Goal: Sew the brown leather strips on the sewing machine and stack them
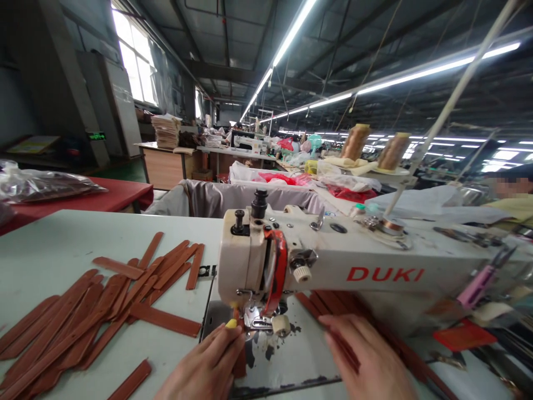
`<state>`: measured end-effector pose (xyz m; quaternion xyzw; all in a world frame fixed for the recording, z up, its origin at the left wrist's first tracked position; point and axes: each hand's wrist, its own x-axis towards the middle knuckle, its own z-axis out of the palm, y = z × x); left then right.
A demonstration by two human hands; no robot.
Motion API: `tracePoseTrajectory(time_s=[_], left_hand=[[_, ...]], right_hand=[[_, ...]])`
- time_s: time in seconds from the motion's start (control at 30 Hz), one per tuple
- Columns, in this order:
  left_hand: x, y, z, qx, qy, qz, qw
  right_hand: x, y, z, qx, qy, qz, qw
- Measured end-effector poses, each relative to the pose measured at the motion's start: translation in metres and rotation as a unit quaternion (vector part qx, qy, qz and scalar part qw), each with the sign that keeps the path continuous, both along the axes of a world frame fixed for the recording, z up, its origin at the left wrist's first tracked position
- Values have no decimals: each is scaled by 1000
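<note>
Under cream metal sewing machine (325, 253), guide flat brown leather strip (240, 366) straight with left hand (208, 358) fingers together, grip unverifiable, right hand (370, 355) fingers parted.

Left hand (210, 361) right up at the near side of the sewing machine (328, 258), fingers bunched forward; right hand (362, 355) before the machine's arm, fingers arched, thumb parted.

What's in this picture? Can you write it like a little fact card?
Big thing: white machine, marked DUKI in red
Left hand: on a brown strip by the machine's front end
Right hand: at more strips
Pile: brown strips, criss-crossed, left of the machine
Behind: two brown thread cones
</note>
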<state>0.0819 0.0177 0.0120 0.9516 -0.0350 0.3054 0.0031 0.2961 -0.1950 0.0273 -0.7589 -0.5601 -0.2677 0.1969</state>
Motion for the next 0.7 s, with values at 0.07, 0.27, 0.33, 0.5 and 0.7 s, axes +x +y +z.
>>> tracePoseTrajectory(time_s=[0.07, 0.27, 0.33, 0.5, 0.7], left_hand=[[-2, -1, 1, -23, 0, 3, 1000], [-8, -1, -6, -13, 15, 10, 1000], [-9, -1, -7, -6, 15, 8, 1000], [-7, -2, 0, 7, 20, 10, 1000], [-8, -5, 11, -16, 42, 27, 999]], right_hand=[[20, -10, -5, -13, -69, -47, 996], [36, -14, -22, -59, -109, -71, 990], [36, -14, -18, -55, -95, -74, 991], [35, -14, -10, -6, -45, -81, 996], [34, -12, -16, 49, -21, -54, 997]])
